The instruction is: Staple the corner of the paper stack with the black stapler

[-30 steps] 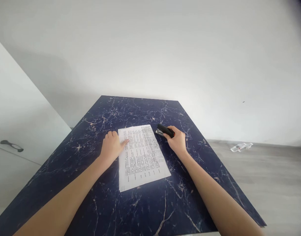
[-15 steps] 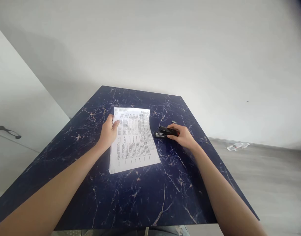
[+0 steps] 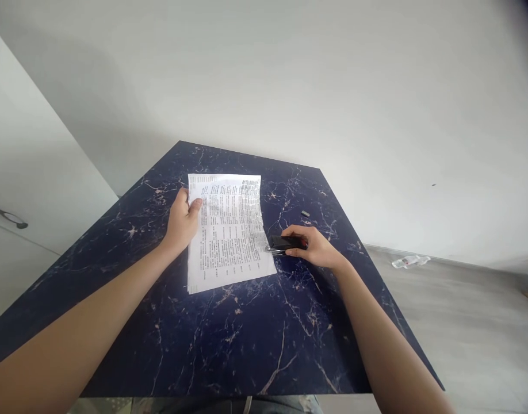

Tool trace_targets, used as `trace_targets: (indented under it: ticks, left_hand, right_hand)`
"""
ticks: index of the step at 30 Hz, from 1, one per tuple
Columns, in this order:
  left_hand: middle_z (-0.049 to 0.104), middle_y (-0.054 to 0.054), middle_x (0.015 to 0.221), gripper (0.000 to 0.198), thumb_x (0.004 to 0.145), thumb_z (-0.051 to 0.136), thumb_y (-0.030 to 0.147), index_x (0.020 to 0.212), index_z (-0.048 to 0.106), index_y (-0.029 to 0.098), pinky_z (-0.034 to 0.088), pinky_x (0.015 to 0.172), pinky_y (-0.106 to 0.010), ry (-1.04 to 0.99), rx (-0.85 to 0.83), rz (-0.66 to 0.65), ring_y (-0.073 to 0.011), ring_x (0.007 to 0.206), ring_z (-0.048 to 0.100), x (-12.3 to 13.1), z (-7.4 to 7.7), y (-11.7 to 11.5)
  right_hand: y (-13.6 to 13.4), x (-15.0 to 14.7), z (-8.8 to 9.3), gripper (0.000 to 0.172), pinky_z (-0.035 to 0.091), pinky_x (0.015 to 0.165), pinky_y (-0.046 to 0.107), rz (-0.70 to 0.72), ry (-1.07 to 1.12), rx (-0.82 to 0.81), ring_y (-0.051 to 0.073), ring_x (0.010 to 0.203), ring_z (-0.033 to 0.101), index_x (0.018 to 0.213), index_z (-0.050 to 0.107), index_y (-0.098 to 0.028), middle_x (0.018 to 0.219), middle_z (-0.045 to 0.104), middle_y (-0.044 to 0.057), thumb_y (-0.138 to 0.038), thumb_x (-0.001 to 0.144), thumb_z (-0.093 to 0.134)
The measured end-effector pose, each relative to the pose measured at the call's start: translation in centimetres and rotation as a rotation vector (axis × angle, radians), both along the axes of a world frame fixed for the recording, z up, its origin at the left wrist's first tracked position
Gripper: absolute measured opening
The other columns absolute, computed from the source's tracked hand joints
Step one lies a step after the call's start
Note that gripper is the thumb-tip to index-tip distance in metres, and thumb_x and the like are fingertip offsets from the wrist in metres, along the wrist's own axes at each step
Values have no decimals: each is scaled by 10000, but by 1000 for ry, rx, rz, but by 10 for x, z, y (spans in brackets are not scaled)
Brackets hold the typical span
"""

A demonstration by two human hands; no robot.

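Note:
My left hand [image 3: 184, 217] pinches the left edge of several printed sheets of paper [image 3: 229, 236], thumb on top. The sheets are slightly curled, tilted up off the table at the far side. My right hand [image 3: 309, 246] is wrapped round a black stapler [image 3: 283, 242] with a bit of red near its back end. The stapler's front end meets the right edge of the paper, low on that side; whether the paper is between its jaws I cannot tell for sure.
A dark blue marble-patterned table [image 3: 229, 345] lies under both hands. A small grey strip, perhaps staples [image 3: 305, 213], rests beyond my right hand. Crumpled clear plastic packaging [image 3: 410, 261] is on the floor at right. A white cabinet with a dark handle [image 3: 9, 216] stands at left.
The stapler has moved nearer me and slightly left, from beside the paper to its right edge. My left hand and the sheets sit a little farther left and higher in view.

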State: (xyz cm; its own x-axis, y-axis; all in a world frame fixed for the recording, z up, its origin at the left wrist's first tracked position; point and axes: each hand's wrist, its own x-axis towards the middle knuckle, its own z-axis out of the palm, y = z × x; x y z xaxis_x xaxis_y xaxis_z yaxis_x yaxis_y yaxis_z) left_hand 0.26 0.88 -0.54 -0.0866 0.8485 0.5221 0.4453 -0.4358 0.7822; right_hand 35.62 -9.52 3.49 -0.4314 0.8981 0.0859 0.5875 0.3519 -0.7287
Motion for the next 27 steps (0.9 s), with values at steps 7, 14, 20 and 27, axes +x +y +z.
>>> trace_targets:
  ticks: [7,14,20,27]
  left_hand:
    - [707,-83,1101,140,963,570,224,1102,572,208,536,950,-435,-16,13,-12,-254,1035,681,3,-2,-1]
    - [706,-98,1133,171,964,579,246,1127,576,197,541,962,-462,-44,-13,-37,-269,1052,682,4,-1,-2]
    - [704,-102,1129,168,954,582,246,1117,584,207,536,962,-470,-45,-27,-39,-283,1065,676,9,0,-6]
    - [700,-104,1133,177,968,558,249,1138,577,205,531,946,-465,-19,-13,-29,-284,1069,674,11,-1,-5]
  right_hand:
    - [-3,-21,-2,268,525,810,375,45,-21,30,231,931,663,1141,658,-233,1078,711,47,-335,895,687]
    - [-8,-56,-5,413,464,983,441,-279,-12,348,273,1092,618,1155,671,-217,1160,682,96,-390,1082,303]
    - [-7,-74,-17,434,483,936,400,-266,-182,351,250,1044,630,1137,682,-228,1171,687,75,-360,1095,270]
    - [-6,-78,-18,434,479,921,396,-264,-243,396,240,1038,624,1153,680,-212,1206,676,72,-310,1093,262]
